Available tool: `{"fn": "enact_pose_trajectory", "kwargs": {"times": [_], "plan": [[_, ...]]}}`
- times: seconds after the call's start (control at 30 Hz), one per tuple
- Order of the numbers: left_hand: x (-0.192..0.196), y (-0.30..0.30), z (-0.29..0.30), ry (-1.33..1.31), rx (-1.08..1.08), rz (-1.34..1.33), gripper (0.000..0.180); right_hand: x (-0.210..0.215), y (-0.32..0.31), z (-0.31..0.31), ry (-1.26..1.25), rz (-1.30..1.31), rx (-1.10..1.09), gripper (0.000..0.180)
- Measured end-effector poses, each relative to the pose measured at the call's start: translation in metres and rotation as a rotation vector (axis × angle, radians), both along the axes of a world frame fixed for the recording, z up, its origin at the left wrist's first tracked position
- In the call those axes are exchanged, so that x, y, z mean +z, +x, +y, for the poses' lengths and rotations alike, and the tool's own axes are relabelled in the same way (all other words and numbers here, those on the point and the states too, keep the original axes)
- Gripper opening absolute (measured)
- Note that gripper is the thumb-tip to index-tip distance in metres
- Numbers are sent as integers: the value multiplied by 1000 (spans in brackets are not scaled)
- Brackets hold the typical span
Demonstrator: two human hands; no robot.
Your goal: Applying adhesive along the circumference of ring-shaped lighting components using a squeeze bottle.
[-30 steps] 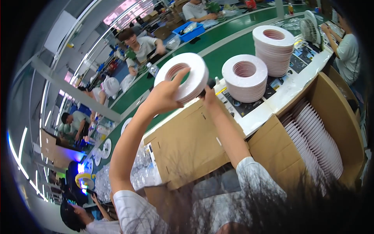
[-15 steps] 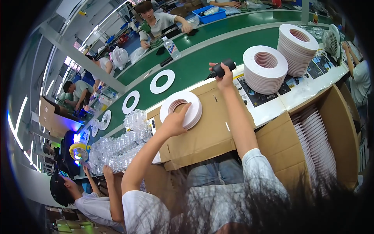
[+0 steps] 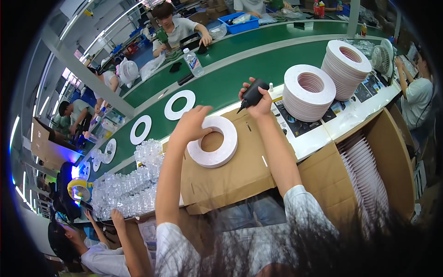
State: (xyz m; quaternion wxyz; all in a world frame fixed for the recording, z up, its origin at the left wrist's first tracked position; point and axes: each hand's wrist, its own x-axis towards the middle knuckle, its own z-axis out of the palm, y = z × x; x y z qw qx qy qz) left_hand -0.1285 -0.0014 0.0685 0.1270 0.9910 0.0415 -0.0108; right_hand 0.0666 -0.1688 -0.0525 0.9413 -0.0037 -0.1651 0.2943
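Hands at a flat cardboard point(image 3: 249, 161), which serves as reference. The left hand point(image 3: 190, 125) is open over the cardboard's far left part, thumb and fingers apart beside the ring pile point(image 3: 229, 143); whether the thumb touches it cannot be told. The ring pile lies flat on the cardboard's left half, towards its far edge. The right hand point(image 3: 258, 102) grips a bottle point(image 3: 254, 93) above the cardboard's far right corner, nozzle slanting down and left.

Open room: bare board extends from the ring pile to the cardboard's near and right edges, partly under the right forearm. Beyond the far edge runs the belt point(image 3: 221, 85), bearing loose rings point(image 3: 191, 99).

Materials and shapes: the ring pile is white, smooth and round-holed; the bottle is black, with a pointed tip. Right of the cardboard stand two tall, layered stacks point(image 3: 304, 108) and an open carton point(image 3: 318, 177) of discs point(image 3: 369, 175) on edge. Left of it, glossy clear plastic pieces point(image 3: 129, 191) crowd together.
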Motion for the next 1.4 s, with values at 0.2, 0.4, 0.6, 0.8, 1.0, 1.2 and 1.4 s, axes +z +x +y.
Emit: {"fn": "enact_pose_trajectory", "kwargs": {"times": [0.2, 0.4, 0.6, 0.8, 1.0, 1.2, 1.4], "plan": [[-25, 43, -9, 359, -496, 29, 85, 15, -10, -5, 143, 22, 54, 58], [-41, 63, -10, 272, -575, 272, 86, 7, 5, -13, 126, 33, -1, 54], [-33, 59, -11, 202, -328, 281, 84, 15, -2, -18, 245, 34, 64, 41], [-41, 46, 15, 120, 80, 202, 90, 10, 5, -15, 138, -52, 75, 38], [-49, 28, 29, 85, 281, 352, 102, 16, -19, 3, -23, -254, -8, 41], [-20, 12, 26, -37, 225, -149, 52, 42, -49, 3, -14, -192, 48, 44], [5, 18, -10, -29, 154, -261, 30, 46, -60, 0, 2, -291, 166, 48]]}}
